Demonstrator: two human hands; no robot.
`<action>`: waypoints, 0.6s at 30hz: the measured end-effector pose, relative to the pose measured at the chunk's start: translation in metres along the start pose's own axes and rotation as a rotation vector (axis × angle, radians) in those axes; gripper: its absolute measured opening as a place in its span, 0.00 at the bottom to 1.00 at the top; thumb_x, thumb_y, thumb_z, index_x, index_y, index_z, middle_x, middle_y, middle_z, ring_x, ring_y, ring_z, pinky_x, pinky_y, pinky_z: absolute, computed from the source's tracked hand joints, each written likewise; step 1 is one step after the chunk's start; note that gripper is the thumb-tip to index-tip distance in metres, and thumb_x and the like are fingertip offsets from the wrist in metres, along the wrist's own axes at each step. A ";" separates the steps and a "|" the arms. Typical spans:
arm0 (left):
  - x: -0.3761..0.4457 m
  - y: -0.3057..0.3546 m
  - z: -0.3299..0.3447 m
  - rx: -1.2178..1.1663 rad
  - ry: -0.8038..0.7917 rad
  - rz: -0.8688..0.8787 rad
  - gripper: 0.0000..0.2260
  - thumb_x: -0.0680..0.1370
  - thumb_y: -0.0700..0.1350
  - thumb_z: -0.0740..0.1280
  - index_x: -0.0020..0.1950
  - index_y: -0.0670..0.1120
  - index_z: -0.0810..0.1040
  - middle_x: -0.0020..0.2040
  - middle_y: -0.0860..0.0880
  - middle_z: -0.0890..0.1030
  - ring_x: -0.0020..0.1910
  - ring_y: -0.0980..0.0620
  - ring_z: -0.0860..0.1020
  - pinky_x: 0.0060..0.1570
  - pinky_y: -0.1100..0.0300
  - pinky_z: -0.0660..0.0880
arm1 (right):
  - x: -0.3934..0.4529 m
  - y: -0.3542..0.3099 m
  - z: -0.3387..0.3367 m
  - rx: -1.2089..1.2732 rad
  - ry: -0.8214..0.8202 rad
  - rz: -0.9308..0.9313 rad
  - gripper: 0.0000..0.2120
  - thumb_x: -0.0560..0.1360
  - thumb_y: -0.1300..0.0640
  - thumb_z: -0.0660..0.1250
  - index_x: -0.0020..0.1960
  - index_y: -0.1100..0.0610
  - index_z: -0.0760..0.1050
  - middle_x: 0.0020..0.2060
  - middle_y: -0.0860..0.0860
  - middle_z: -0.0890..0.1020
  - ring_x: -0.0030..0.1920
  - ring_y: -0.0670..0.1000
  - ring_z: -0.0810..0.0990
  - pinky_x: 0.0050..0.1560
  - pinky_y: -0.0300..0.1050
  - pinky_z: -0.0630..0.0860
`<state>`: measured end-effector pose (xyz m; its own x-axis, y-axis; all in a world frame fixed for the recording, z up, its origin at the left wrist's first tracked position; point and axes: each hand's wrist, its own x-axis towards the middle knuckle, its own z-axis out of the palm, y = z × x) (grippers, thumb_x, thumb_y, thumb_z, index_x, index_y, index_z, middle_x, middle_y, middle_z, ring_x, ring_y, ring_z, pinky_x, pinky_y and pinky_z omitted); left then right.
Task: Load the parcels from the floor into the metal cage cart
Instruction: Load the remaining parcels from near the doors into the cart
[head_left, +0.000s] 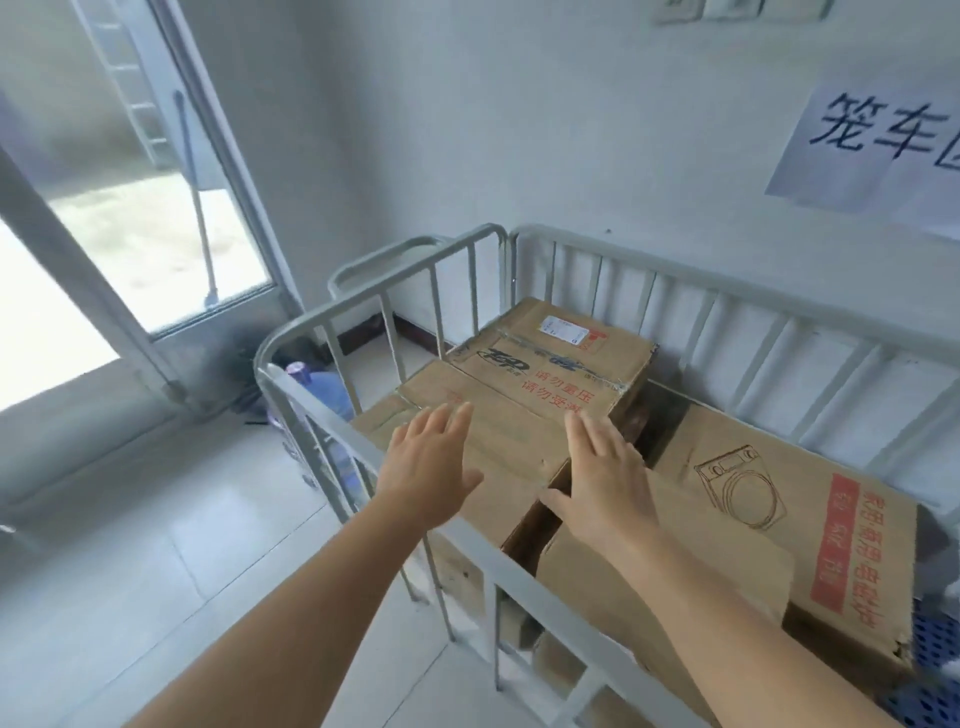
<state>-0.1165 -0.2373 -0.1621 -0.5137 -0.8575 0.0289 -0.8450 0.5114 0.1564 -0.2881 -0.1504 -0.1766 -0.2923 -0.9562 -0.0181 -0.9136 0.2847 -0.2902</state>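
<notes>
The grey metal cage cart (675, 283) stands against the wall and holds several cardboard parcels. A brown parcel with red print and a white label (550, 358) lies at the cart's far left. In front of it sits a plain brown parcel (498, 441). Over that parcel my left hand (431, 462) is stretched out, fingers straight, holding nothing. My right hand (605, 478) lies flat with straight fingers at the gap between that parcel and a lower box (623, 577). A parcel with a washing-machine drawing (789, 499) fills the right side.
A blue water bottle (322, 387) stands on the tiled floor beyond the cart's left rail. A glass door (171, 208) is at the left, with a mop leaning outside. A paper sign (878, 140) hangs on the wall. A blue perforated surface (935, 660) shows at the right edge.
</notes>
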 end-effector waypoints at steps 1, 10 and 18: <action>-0.009 -0.009 -0.009 0.000 0.029 -0.027 0.36 0.77 0.56 0.66 0.79 0.50 0.50 0.78 0.51 0.58 0.77 0.48 0.56 0.75 0.49 0.54 | 0.002 -0.014 -0.003 0.003 -0.006 -0.051 0.44 0.78 0.44 0.64 0.80 0.54 0.38 0.80 0.52 0.44 0.79 0.55 0.42 0.77 0.53 0.45; -0.125 -0.080 -0.040 -0.029 0.150 -0.499 0.34 0.78 0.56 0.64 0.79 0.51 0.50 0.78 0.50 0.57 0.77 0.48 0.55 0.75 0.52 0.54 | -0.002 -0.125 0.014 0.035 -0.170 -0.500 0.42 0.80 0.44 0.60 0.79 0.54 0.35 0.79 0.50 0.40 0.79 0.53 0.37 0.77 0.51 0.40; -0.270 -0.102 -0.013 -0.080 0.094 -0.991 0.33 0.80 0.56 0.60 0.79 0.50 0.48 0.78 0.48 0.55 0.77 0.48 0.53 0.74 0.53 0.54 | -0.062 -0.207 0.079 -0.057 -0.377 -0.848 0.41 0.79 0.42 0.60 0.80 0.54 0.37 0.80 0.50 0.42 0.79 0.53 0.40 0.78 0.52 0.43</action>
<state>0.1105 -0.0586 -0.1734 0.4348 -0.8976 -0.0731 -0.8713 -0.4398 0.2177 -0.0588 -0.1556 -0.1911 0.5818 -0.8022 -0.1338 -0.7951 -0.5263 -0.3014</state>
